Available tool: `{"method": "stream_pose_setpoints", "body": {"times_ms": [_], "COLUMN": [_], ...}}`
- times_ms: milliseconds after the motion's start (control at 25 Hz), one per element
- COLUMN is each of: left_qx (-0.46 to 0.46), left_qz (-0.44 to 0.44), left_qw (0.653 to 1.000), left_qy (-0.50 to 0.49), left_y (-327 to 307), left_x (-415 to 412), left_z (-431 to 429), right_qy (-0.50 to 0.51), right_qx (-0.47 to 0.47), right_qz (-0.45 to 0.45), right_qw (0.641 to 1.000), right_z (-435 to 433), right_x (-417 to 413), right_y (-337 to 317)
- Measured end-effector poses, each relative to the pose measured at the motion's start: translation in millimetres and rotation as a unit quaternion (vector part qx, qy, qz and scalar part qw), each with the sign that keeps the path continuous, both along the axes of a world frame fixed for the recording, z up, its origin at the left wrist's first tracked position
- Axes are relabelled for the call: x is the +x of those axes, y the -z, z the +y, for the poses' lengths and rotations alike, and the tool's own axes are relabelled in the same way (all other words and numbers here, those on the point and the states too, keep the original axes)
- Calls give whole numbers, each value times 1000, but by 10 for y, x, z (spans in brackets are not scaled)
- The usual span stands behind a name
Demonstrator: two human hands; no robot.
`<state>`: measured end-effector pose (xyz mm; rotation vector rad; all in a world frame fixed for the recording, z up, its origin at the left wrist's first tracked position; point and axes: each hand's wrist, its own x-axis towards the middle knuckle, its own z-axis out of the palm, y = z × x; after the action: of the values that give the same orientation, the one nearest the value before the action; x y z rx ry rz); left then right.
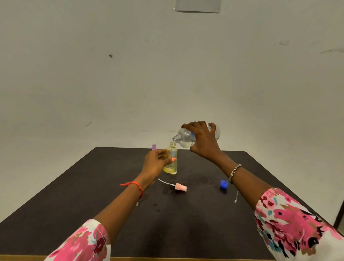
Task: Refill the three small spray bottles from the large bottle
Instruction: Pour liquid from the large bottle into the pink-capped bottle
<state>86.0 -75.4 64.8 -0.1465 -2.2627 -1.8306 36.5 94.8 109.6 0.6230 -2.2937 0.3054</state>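
Note:
My left hand point(157, 160) grips a small yellow spray bottle point(171, 160) that stands open and upright on the dark table point(110, 192). My right hand point(204, 138) holds the large clear bottle point(184, 137) tipped sideways, its open neck right over the small bottle's mouth. The small bottle's pink spray head point(179, 186) with its thin tube lies on the table just in front. The large bottle's blue cap point(224, 184) lies to the right. A purple-capped small bottle point(154, 147) peeks out behind my left hand, mostly hidden.
Damp patches mark the table around the pink spray head. A thin metal chain point(236, 197) lies near the blue cap. A plain wall with a paper notice point(198, 1) rises right behind the table's far edge.

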Motion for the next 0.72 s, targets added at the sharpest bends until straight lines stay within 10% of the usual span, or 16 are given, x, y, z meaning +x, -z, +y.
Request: {"method": "stream_pose_setpoints", "body": {"times_ms": [720], "left_qx": [11], "left_qz": [-3], "left_qw": [1000], "left_qy": [0], "left_y": [31], "left_x": [2], "left_z": [0], "right_qy": [7], "right_qx": [9], "right_qz": [-4], "right_qw": [1000], "right_z": [-1], "right_x": [-20], "right_y": [35]}}
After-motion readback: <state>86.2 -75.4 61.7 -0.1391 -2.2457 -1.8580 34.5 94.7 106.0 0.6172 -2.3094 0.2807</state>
